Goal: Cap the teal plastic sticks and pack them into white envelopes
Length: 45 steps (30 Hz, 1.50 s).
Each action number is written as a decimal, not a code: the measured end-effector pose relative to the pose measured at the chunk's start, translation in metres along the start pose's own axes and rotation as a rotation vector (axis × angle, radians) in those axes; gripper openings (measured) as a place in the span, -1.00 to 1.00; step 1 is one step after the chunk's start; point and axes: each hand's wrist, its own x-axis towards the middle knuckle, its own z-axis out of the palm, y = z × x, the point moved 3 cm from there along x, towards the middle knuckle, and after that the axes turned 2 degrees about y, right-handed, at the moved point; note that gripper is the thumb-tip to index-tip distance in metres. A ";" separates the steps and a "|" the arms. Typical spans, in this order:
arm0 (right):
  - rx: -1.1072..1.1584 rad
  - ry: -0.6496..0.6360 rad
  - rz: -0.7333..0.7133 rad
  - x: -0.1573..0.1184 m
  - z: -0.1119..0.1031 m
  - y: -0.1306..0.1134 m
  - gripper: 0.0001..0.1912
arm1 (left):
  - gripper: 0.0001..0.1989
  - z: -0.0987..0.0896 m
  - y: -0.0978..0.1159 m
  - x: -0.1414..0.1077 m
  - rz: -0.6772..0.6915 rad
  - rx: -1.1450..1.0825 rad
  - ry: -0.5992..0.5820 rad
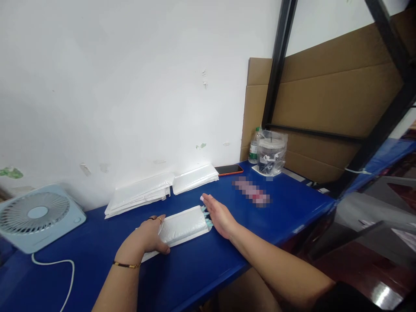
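A white padded envelope (183, 225) lies on the blue table, with light teal items (208, 219) sticking out of its right end. My left hand (147, 236) wraps over the envelope's left part, thumb on the near edge and fingers on the far edge. At the right end, my right hand (219, 214) stands on edge beside the teal items, its fingers stretched out and its palm turned towards them. The inside of the envelope is hidden.
Two stacks of white envelopes (139, 193) (195, 178) lie along the wall. A phone (229, 170), a bottle (253, 149) and a bagged cup (271, 156) are farther right. A blue fan (37, 216) with a white cable stands left. A black metal frame (279, 65) rises at right.
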 end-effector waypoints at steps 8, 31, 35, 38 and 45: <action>-0.072 -0.127 -0.025 -0.003 0.010 0.004 -0.46 | 0.17 0.001 0.000 0.000 0.005 -0.008 0.003; -0.975 -0.286 0.010 0.006 -0.044 -0.045 -0.65 | -0.14 0.030 0.065 0.014 0.461 -0.072 0.233; -1.031 -0.323 -0.111 0.006 -0.006 -0.028 -0.78 | -0.23 0.025 0.070 0.014 0.484 -0.129 0.330; -1.154 -0.336 -0.275 0.003 0.003 -0.032 -0.83 | -0.18 0.027 0.068 0.016 0.494 -0.122 0.329; -1.249 -0.466 -0.273 -0.014 -0.029 -0.042 -0.84 | -0.03 0.030 0.063 0.019 0.452 -0.095 0.289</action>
